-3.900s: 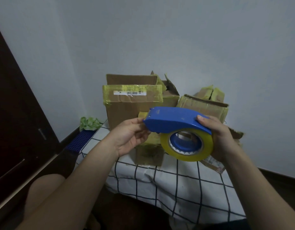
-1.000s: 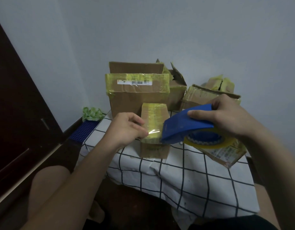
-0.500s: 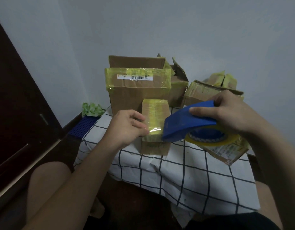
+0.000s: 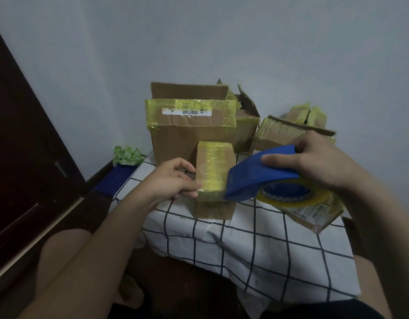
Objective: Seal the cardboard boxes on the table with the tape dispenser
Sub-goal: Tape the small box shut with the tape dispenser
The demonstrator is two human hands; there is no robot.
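Cardboard box (image 4: 213, 165), closed, between left hand (image 4: 173, 180) and tape dispenser (image 4: 256, 178) in right hand (image 4: 314, 162)

The tape dispenser (image 4: 261, 173) hides the right edge of the small box (image 4: 212, 166) and most of its own tape roll (image 4: 288, 203); the label (image 4: 186, 111) on the large box (image 4: 175, 139) (barcode aside) is too small to read.

The tape dispenser (image 4: 261, 173) in my right hand (image 4: 318, 162) is smooth blue plastic with a dull sheen. Its tape roll (image 4: 291, 202) is glossy yellowish film. The small box (image 4: 213, 206) is matt brown cardboard, with shiny, crinkled tape across its top. Behind the small box, the large box (image 4: 189, 143) is creased cardboard banded with glossy tape. Under the small box lies a matt white tablecloth (image 4: 268, 245).
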